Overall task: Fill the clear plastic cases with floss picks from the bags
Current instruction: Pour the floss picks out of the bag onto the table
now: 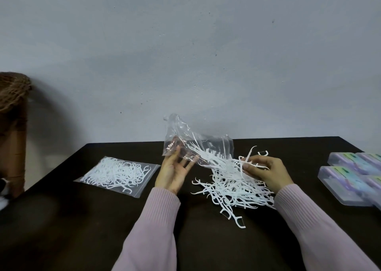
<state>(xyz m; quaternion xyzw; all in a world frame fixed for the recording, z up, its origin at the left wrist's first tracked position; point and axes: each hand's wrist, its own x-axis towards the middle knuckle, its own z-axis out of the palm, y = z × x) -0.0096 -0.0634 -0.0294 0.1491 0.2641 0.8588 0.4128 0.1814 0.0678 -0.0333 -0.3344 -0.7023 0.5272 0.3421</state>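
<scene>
White plastic floss picks [233,184] are spilling mid-table from a clear crumpled bag [195,147], left hand [175,172] gripping it. Right hand [266,170] is pinching several picks. Risk: tangled picks scattering off the near edge, missing the clear cases [350,180] at the right edge.

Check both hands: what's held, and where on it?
Left hand holds the opened clear bag by its lower left edge. Right hand pinches a few floss picks around mid-handle.
</scene>
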